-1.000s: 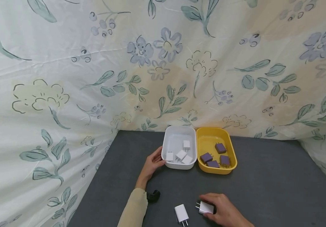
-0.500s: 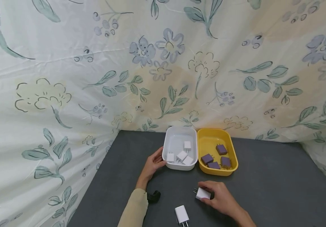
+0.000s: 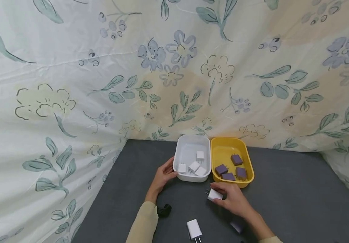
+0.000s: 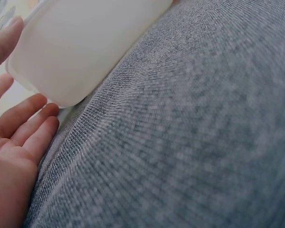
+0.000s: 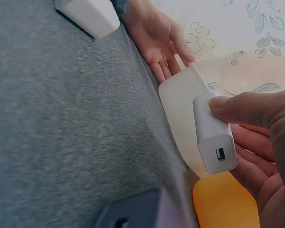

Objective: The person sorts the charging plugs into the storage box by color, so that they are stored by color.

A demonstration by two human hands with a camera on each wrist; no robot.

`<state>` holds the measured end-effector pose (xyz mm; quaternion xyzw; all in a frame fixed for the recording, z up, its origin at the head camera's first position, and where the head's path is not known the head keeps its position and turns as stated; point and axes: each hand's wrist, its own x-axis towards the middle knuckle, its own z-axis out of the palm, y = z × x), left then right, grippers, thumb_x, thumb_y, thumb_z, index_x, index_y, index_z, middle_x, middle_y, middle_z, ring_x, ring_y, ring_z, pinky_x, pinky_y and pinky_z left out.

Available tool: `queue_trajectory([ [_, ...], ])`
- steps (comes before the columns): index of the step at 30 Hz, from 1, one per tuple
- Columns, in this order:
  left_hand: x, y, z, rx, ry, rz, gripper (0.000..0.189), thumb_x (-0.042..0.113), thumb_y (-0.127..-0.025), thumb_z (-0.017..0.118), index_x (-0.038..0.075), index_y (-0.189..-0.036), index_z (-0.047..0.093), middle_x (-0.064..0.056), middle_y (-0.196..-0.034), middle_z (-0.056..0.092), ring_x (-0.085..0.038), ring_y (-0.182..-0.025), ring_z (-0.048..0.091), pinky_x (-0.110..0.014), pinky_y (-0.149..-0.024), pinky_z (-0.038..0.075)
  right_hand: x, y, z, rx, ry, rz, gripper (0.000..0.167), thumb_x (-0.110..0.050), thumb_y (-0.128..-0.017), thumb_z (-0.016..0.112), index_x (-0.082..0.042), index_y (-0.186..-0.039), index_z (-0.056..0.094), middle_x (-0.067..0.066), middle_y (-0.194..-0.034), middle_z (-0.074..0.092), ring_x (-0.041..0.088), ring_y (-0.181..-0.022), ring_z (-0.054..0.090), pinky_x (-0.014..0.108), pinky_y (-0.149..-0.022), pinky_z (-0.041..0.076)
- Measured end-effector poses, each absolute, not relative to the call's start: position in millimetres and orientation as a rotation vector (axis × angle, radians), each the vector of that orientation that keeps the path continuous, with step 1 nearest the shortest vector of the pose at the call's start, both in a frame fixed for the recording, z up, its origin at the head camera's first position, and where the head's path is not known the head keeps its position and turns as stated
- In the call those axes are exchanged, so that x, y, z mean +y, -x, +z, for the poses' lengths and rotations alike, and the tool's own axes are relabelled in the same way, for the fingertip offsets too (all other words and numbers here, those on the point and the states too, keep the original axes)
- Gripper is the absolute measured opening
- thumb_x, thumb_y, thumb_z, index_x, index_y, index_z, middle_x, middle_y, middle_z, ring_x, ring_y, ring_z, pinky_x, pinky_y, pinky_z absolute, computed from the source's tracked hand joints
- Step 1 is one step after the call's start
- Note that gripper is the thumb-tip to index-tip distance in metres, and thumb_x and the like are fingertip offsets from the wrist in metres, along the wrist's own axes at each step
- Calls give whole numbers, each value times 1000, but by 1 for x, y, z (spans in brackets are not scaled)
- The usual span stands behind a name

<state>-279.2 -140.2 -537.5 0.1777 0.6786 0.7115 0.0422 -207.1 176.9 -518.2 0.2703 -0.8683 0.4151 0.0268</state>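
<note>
My right hand [image 3: 233, 199] pinches a white USB wall charger [image 3: 215, 194] between thumb and fingers, just in front of the two bins. Its prongs point left; in the right wrist view the charger's USB port [image 5: 220, 154] faces the camera. With fingers mostly straight, my left hand [image 3: 162, 174] rests against the near left corner of the white bin [image 3: 189, 143]. Several white chargers [image 3: 200, 155] lie inside that bin. The left wrist view shows those fingers beside the bin's outer wall [image 4: 85, 52]. Another white charger [image 3: 194, 228] lies on the table near me.
A yellow bin [image 3: 226, 143] holding several purple chargers [image 3: 236, 159] stands against the white bin's right side. One purple charger [image 3: 237, 226] lies on the dark grey table [image 3: 290, 189], partly covered by my right forearm. Patterned cloth [image 3: 168, 101] hangs behind and at the left.
My right hand has carried the white charger forward and slightly left, toward the bins. A purple charger has come into sight beside the right forearm. The left hand stays at the white bin.
</note>
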Motion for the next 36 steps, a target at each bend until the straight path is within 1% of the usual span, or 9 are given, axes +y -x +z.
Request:
queue_trajectory([
  [4,-140,279,-537,2088,-533,2161,72,-6,-89,63,-5,-151,27,-29,-154,29,-44,-142,32,-47,-115,32,174,214,-516,-2654,-867,1259,48,-8,-71,85,3,-115,68,13,-111,72,22,-96,71,27,-78,59],
  [8,-141,278,-537,2081,-533,2151,72,-5,-90,63,-5,-151,26,-30,-155,28,-44,-143,31,-44,-115,33,170,221,-512,-2639,-884,1227,48,-7,-70,86,3,-114,69,13,-110,72,22,-96,71,27,-78,59],
  [13,-141,278,-536,2084,-550,2162,72,-5,-89,63,-6,-151,26,-30,-154,29,-45,-142,31,-43,-115,33,165,231,-505,-2605,-852,1231,50,-5,-71,85,3,-117,68,14,-110,72,25,-97,72,30,-79,59],
  [19,-141,277,-538,2078,-529,2178,72,-4,-89,65,-6,-150,27,-31,-153,30,-46,-141,32,-31,-111,40,160,240,-499,-2588,-792,1237,53,-4,-71,85,2,-120,66,12,-111,72,25,-98,71,33,-82,58],
  [21,-141,277,-539,2071,-529,2179,72,-5,-89,65,-6,-150,27,-32,-153,30,-46,-141,32,-29,-110,41,159,242,-498,-2589,-772,1240,53,-4,-71,85,1,-120,67,12,-111,72,24,-98,71,33,-82,58],
  [24,-140,276,-540,2070,-541,2180,71,-6,-89,64,-7,-150,28,-32,-153,30,-47,-141,31,-31,-110,41,157,245,-497,-2604,-752,1206,51,-7,-72,85,-2,-119,67,11,-112,72,23,-98,71,32,-82,58],
  [29,-141,279,-538,2068,-542,2171,73,-6,-89,64,-6,-151,25,-31,-154,28,-46,-142,30,-36,-112,39,152,254,-490,-2624,-739,1148,48,-11,-74,85,-4,-119,68,11,-113,71,23,-100,71,34,-83,58],
  [32,-141,284,-544,2062,-529,2171,73,-6,-90,63,-4,-152,25,-29,-155,28,-43,-143,30,-39,-114,36,148,261,-484,-2622,-745,1133,49,-11,-75,84,-2,-120,68,12,-114,71,23,-99,71,36,-84,58],
  [36,-141,289,-558,2078,-526,2192,72,-4,-90,64,2,-152,30,-25,-155,32,-40,-143,33,-42,-115,33,145,271,-480,-2637,-737,1118,49,-12,-76,83,0,-121,67,13,-114,71,24,-100,71,36,-84,58],
])
